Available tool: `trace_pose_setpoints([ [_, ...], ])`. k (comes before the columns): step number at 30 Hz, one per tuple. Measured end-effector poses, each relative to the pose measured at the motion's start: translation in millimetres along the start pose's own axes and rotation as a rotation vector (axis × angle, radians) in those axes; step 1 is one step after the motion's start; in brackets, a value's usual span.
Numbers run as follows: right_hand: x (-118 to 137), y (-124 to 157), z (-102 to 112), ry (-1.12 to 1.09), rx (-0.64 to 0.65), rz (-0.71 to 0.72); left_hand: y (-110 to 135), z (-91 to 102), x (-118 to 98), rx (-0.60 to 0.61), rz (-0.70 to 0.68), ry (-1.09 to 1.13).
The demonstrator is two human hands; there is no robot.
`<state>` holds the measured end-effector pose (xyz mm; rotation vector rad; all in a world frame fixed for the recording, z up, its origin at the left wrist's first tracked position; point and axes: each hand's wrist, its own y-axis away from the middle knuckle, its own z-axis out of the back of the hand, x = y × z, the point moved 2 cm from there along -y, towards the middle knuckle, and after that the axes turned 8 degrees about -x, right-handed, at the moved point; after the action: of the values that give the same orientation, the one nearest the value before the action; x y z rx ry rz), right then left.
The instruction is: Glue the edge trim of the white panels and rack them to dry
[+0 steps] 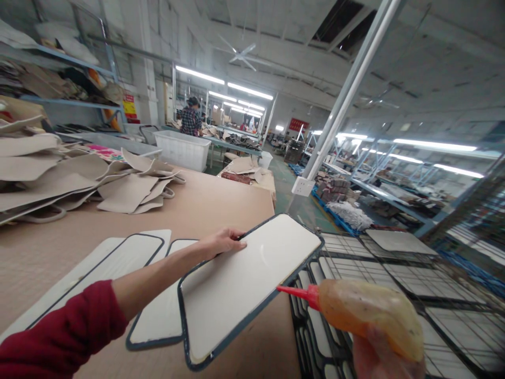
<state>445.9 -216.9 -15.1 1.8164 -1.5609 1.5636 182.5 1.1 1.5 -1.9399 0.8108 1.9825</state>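
My left hand (226,243) grips a white rectangular panel with rounded corners and a dark edge binding (252,284) by its far left edge, thumb on the white face. The panel is tilted above the table. In my right hand (379,352) is a squeeze glue bottle (371,305), holding amber liquid. Its red nozzle (295,291) points left, with the tip at the panel's near right edge. Part of my right hand is hidden behind the bottle and the frame's bottom edge. Beneath my left arm lie more dark-edged white panels (158,310) on the table.
The brown tabletop (213,202) carries a heap of beige cut pieces (79,176) at left. On my right, wire racks (394,263) hold several similar panels. A metal post with a socket box (303,186) rises beyond the table. Farther back are a white bin (183,149) and a person (191,117).
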Motion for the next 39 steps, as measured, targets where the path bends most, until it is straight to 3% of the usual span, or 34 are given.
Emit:
trace_pose_setpoints([
  [3,-2,1,1,-0.054,-0.063,-0.079,-3,-2.2,-1,-0.008,-0.007,-0.011],
  [6,-3,2,1,-0.078,0.004,-0.078,-6,-4.0,0,-0.011,-0.01,-0.027],
  [11,-5,1,5,-0.078,-0.039,-0.1,-12,-3.8,0,0.002,-0.015,-0.036],
  [20,-13,0,13,-0.081,0.055,-0.121,-19,-5.4,-4,0.013,-0.049,-0.062],
  [33,-14,4,16,-0.109,0.004,-0.245,-26,-11.5,-8,-0.007,0.005,-0.009],
  [39,-17,6,17,-0.093,0.019,-0.233,-32,-12.7,-9,-0.019,0.007,0.025],
])
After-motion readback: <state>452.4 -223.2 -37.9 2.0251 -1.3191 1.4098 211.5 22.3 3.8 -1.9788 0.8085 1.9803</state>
